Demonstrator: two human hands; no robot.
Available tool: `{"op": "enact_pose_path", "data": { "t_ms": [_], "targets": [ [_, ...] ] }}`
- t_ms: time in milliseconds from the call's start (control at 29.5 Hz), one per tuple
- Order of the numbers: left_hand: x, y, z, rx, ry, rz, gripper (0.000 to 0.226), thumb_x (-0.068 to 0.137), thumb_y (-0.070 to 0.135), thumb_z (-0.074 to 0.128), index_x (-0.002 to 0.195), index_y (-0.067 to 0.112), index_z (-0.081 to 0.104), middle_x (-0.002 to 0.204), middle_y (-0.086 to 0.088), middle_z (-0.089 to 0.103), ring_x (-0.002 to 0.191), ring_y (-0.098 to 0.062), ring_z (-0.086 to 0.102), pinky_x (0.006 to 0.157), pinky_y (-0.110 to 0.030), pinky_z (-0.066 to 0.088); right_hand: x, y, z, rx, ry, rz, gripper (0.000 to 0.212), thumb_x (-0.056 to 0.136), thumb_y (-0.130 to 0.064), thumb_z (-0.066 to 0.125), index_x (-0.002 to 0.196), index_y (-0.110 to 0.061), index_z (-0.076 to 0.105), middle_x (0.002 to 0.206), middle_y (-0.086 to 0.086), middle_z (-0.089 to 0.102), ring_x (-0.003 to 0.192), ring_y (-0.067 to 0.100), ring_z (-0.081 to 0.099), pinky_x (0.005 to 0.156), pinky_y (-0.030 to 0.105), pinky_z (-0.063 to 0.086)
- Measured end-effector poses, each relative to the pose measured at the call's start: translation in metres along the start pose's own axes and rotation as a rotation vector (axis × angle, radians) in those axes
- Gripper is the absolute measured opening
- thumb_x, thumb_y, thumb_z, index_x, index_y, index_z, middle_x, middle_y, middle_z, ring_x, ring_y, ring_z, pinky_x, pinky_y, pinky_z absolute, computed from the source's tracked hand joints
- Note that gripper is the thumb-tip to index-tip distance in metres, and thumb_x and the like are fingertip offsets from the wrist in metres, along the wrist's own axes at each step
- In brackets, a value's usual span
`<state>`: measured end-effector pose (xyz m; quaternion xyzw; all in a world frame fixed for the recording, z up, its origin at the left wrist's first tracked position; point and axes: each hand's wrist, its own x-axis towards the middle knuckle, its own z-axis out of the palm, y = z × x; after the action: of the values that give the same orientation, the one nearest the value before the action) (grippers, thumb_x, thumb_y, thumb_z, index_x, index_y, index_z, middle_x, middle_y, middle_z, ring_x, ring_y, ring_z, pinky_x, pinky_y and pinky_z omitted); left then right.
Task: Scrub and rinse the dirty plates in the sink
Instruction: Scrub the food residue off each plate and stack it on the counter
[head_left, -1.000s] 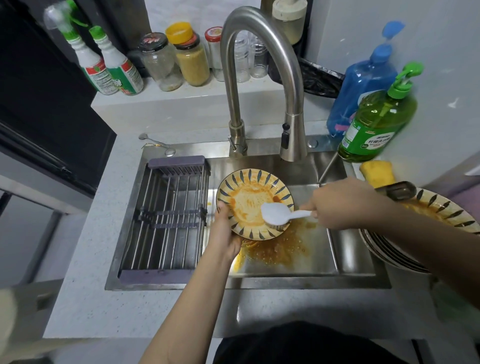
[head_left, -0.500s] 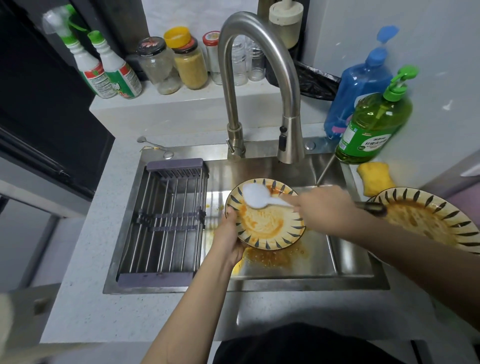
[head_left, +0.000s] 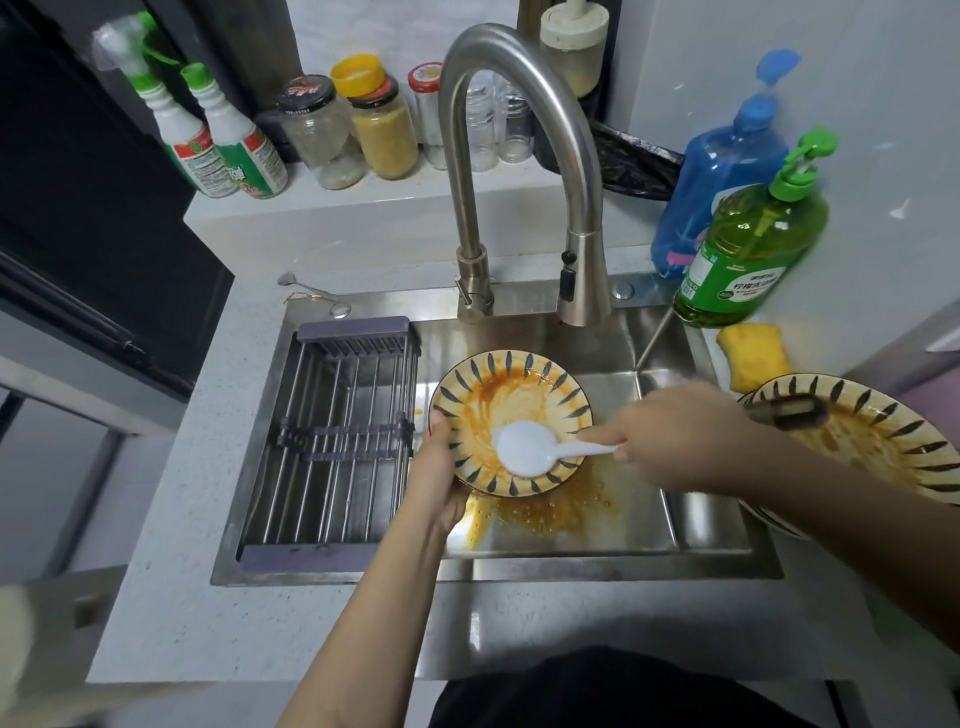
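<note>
A round yellow ceramic plate with dark leaf-shaped strokes round its rim (head_left: 511, 387) is held tilted over the stainless steel sink (head_left: 623, 551), its face smeared with orange sauce. A paler swept patch is seen near its middle. Orange sauce is also spread on the sink floor just below the plate.

One plate is held in the sink; a stack of matching dirty plates (head_left: 883, 447) is seen on the counter at the right, its top plate stained orange, the number beneath not to be told. One white plastic spoon (head_left: 524, 449) is counted, one yellow sponge (head_left: 753, 353), one green bottle of dish soap (head_left: 748, 249), one blue pump bottle (head_left: 722, 171) and two white spray bottles with green caps (head_left: 218, 140). One curved steel tap (head_left: 519, 156) is set over the basin, and one steel-rod drying rack (head_left: 332, 436) is laid across its left part.

The plate's left edge is gripped by the left hand (head_left: 441, 478), the thumb laid on the rim and the fingers curled out of sight beneath. The spoon's handle is pinched by the right hand (head_left: 685, 441), the fingers closed round it and the forefinger stretched along the handle; the spoon's bowl is pressed on the lower part of the plate's face.
</note>
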<state>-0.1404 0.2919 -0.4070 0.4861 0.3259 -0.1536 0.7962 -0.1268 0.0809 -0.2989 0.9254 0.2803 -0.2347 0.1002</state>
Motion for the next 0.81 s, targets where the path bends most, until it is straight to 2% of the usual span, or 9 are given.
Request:
{"op": "enact_pose_path", "data": {
  "t_ms": [68,170,272,339,441,509,577,679,815],
  "targets": [
    [-0.002,0.000,-0.004,0.001,-0.018,0.002,0.042,0.103,0.043,0.027,0.118,0.016,0.056,0.116,-0.009,0.066,0.097,-0.019,0.064,0.077,-0.035,0.054,0.004,0.012,-0.005,-0.035,-0.023,0.118,0.040,0.098,-0.021,0.038,0.128,-0.044,0.050,0.073,-0.009,0.047,0.073,0.014,0.052,0.056,0.025,0.036],
    [-0.003,-0.003,-0.002,0.071,-0.059,-0.022,0.049,0.102,0.045,0.027,0.125,0.012,0.055,0.115,-0.011,0.068,0.102,-0.023,0.066,0.078,-0.037,0.056,0.014,0.007,-0.002,0.028,0.074,0.242,0.039,0.094,-0.019,0.040,0.128,-0.038,0.049,0.076,-0.007,0.050,0.078,0.018,0.058,0.063,0.027,0.042],
    [-0.004,-0.001,0.007,0.137,-0.067,0.001,0.045,0.102,0.046,0.028,0.128,0.015,0.051,0.114,-0.014,0.066,0.100,-0.023,0.066,0.076,-0.035,0.057,0.018,-0.012,0.012,0.067,0.188,0.110,0.049,0.098,-0.019,0.038,0.139,-0.045,0.031,0.069,-0.006,0.048,0.063,0.011,0.054,0.060,0.025,0.044],
    [-0.004,0.002,0.005,0.127,-0.037,0.015,0.042,0.102,0.046,0.028,0.122,0.017,0.052,0.113,-0.012,0.065,0.096,-0.023,0.065,0.073,-0.035,0.057,0.009,-0.011,0.012,0.047,0.159,0.027,0.048,0.100,-0.022,0.036,0.140,-0.048,0.030,0.066,-0.007,0.042,0.059,0.009,0.046,0.055,0.024,0.038],
    [-0.003,0.005,-0.005,0.076,-0.041,0.017,0.045,0.102,0.045,0.029,0.119,0.015,0.057,0.116,-0.012,0.066,0.098,-0.024,0.066,0.075,-0.039,0.056,0.006,0.008,0.006,0.012,0.068,0.126,0.044,0.098,-0.022,0.037,0.134,-0.048,0.042,0.068,-0.008,0.038,0.071,0.014,0.049,0.059,0.026,0.036],
    [-0.003,0.002,-0.007,0.135,-0.042,0.029,0.044,0.102,0.045,0.028,0.118,0.016,0.057,0.109,-0.010,0.069,0.098,-0.024,0.067,0.076,-0.038,0.057,0.010,0.013,0.005,0.023,0.098,0.230,0.045,0.095,-0.020,0.039,0.132,-0.045,0.044,0.071,-0.007,0.044,0.075,0.016,0.051,0.062,0.027,0.035],
    [-0.007,0.001,-0.002,0.213,-0.054,0.039,0.046,0.102,0.046,0.028,0.123,0.015,0.055,0.111,-0.011,0.068,0.102,-0.025,0.066,0.081,-0.039,0.057,0.014,0.003,0.011,0.050,0.169,0.207,0.050,0.096,-0.019,0.039,0.138,-0.048,0.034,0.075,-0.006,0.052,0.070,0.014,0.054,0.056,0.026,0.037],
    [-0.003,0.000,-0.003,0.304,-0.027,0.060,0.050,0.100,0.051,0.027,0.127,0.018,0.052,0.124,-0.014,0.060,0.115,-0.028,0.057,0.099,-0.046,0.048,0.009,-0.012,0.016,0.070,0.179,0.040,0.048,0.102,-0.025,0.036,0.142,-0.050,0.026,0.066,-0.008,0.043,0.058,0.008,0.046,0.048,0.023,0.031],
    [-0.003,0.003,-0.011,0.157,-0.027,0.054,0.048,0.102,0.045,0.029,0.128,0.013,0.055,0.112,-0.011,0.068,0.100,-0.025,0.066,0.074,-0.038,0.059,-0.002,0.011,0.004,0.071,0.024,0.136,0.040,0.100,-0.027,0.039,0.132,-0.051,0.044,0.078,-0.010,0.052,0.078,0.013,0.056,0.058,0.025,0.036]
  ]
}}
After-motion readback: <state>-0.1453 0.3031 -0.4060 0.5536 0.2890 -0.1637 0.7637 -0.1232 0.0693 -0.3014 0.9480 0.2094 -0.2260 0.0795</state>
